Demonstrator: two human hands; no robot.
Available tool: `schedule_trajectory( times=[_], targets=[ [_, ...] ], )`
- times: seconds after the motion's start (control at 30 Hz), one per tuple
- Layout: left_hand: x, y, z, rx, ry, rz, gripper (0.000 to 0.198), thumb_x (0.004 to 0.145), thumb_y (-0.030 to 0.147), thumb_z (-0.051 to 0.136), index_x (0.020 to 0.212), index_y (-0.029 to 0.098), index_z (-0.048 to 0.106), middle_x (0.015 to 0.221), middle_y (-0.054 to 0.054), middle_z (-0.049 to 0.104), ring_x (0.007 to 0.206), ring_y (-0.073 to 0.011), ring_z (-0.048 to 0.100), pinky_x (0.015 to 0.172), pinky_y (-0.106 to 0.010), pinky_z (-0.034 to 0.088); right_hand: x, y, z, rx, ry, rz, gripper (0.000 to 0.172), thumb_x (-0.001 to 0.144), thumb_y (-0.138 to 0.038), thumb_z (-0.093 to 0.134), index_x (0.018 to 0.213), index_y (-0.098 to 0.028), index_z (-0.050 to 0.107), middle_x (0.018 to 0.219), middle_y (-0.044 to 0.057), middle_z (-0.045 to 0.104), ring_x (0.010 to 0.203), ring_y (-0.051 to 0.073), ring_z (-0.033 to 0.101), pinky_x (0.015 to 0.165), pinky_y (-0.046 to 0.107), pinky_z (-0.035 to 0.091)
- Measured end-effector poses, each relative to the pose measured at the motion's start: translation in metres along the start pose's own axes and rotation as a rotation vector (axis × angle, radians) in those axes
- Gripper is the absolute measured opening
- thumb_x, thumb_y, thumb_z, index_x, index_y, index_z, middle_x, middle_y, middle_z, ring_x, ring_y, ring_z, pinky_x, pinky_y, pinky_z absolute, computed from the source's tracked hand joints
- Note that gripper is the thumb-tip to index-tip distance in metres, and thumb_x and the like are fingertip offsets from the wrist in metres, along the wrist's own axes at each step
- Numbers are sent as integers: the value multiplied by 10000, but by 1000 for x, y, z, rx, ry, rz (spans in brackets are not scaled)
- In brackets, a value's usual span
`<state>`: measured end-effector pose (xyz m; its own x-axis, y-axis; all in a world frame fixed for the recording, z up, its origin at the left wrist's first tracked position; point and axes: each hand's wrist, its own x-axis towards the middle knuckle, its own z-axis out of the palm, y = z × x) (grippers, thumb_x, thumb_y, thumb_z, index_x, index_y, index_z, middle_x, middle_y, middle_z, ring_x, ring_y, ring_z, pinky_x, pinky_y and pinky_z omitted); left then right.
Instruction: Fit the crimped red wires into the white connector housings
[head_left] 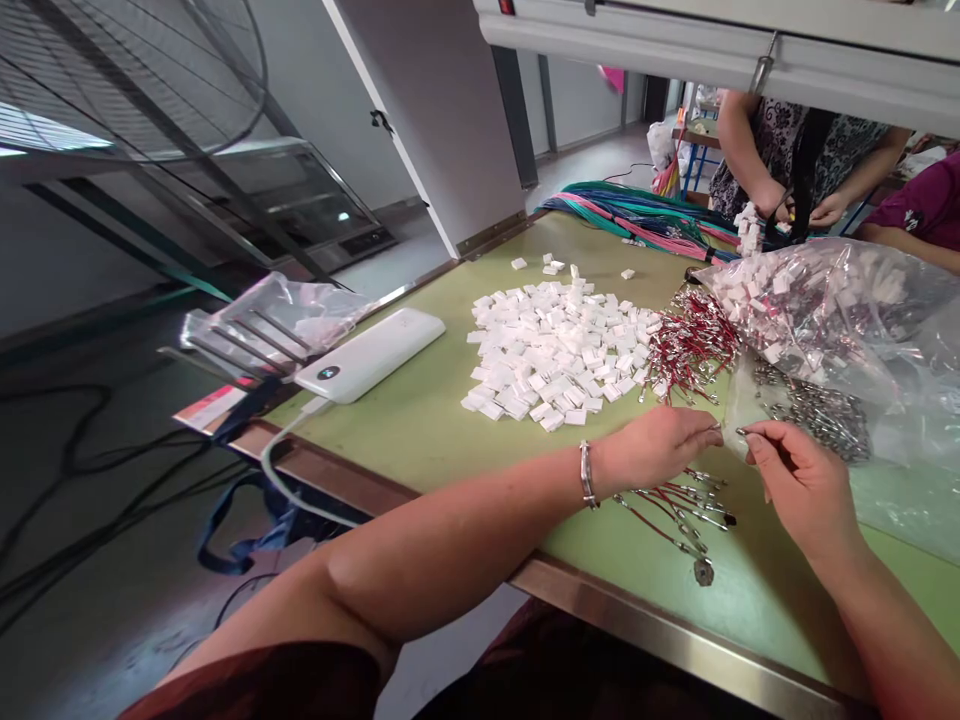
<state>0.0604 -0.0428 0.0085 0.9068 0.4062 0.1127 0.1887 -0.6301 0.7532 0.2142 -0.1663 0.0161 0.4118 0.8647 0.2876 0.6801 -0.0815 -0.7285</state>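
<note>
My left hand (664, 443) is closed in a pinch above the table, with a tiny piece at its fingertips too small to make out. Facing it across a small gap, my right hand (806, 485) pinches a small metal terminal (742, 431) between thumb and forefinger. Several red wires (664, 518) with metal ends lie on the table beneath my left hand, partly hidden by it. Beyond the hands is a heap of red wires with metal ends (694, 345). Loose metal terminals (821, 415) are piled on clear plastic behind my right hand. White plastic connector housings (555, 350) form a large heap left of the wires.
A clear bag (847, 290) of white housings stands at the right. A white power bank (375, 355) with a cable lies near the left edge. Bundled coloured cables (637, 215) run along the back. Across the table another person's hands (795, 208) work. A fan (135, 80) stands left.
</note>
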Motion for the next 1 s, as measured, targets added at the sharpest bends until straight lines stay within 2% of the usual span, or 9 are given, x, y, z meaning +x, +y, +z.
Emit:
schedule_trajectory(
  times=[0.23, 0.37, 0.53, 0.63, 0.7, 0.77, 0.87, 0.93, 1.0],
  targets=[
    [-4, 1, 0, 149, -97, -3, 288, 991, 290, 341, 900, 178, 590, 803, -14, 647, 664, -107, 546, 615, -231, 407, -3, 1, 7, -6, -76, -49, 242, 881, -404, 518, 855, -214, 666, 656, 5, 646, 528, 140, 560, 523, 259, 442],
    [-4, 0, -2, 359, -107, 62, 272, 986, 291, 378, 827, 181, 569, 726, -8, 610, 615, -116, 519, 553, -257, 342, 0, 1, 3, -49, -151, -91, 225, 857, -388, 532, 773, -224, 661, 573, -22, 586, 523, 135, 523, 531, 249, 426],
    [-4, -1, -2, 666, -171, 215, 85, 899, 170, 504, 856, 185, 576, 715, -24, 626, 593, -154, 536, 489, -295, 269, 0, 0, -2, 11, -316, 27, 278, 835, -409, 533, 647, -221, 611, 527, -28, 550, 514, 135, 505, 513, 244, 404],
    [-4, -2, 3, 716, -210, 313, 66, 888, 157, 528, 857, 179, 582, 714, -30, 638, 609, -168, 561, 474, -303, 261, -4, 2, -1, 47, -412, 88, 304, 832, -415, 536, 603, -218, 569, 516, -27, 541, 515, 134, 495, 519, 248, 398],
    [-4, -3, 3, 706, -196, 339, 69, 887, 152, 541, 838, 175, 585, 709, -28, 637, 616, -164, 567, 482, -293, 289, -4, 3, 2, 71, -440, 144, 313, 845, -429, 521, 619, -217, 564, 525, -25, 553, 477, 124, 467, 491, 248, 379],
    [-3, -5, -5, 653, -151, 389, 117, 918, 180, 529, 824, 170, 598, 735, -35, 642, 661, -160, 573, 538, -281, 361, -4, 4, 4, 74, -441, 171, 321, 864, -441, 499, 650, -214, 577, 546, -18, 573, 457, 117, 453, 480, 248, 372],
    [1, -14, -30, 493, -54, 460, 201, 969, 285, 503, 905, 160, 648, 854, -60, 665, 828, -162, 579, 770, -288, 448, -2, 4, 6, 7, -438, 86, 303, 869, -423, 505, 685, -213, 620, 572, -10, 595, 523, 134, 512, 535, 255, 410],
    [2, -22, -46, 451, 21, 403, 214, 983, 262, 474, 994, 160, 663, 946, -72, 664, 925, -170, 562, 874, -303, 431, -1, 4, 4, -23, -459, 6, 303, 880, -425, 507, 731, -216, 667, 607, -1, 629, 594, 153, 567, 595, 266, 444],
    [2, -30, -54, 527, 14, 311, 216, 964, 197, 484, 1088, 190, 661, 956, -71, 641, 934, -186, 540, 857, -320, 421, -1, 5, -2, -8, -479, -32, 356, 907, -459, 476, 788, -215, 706, 665, 15, 673, 636, 162, 604, 629, 272, 466]
  ],
)
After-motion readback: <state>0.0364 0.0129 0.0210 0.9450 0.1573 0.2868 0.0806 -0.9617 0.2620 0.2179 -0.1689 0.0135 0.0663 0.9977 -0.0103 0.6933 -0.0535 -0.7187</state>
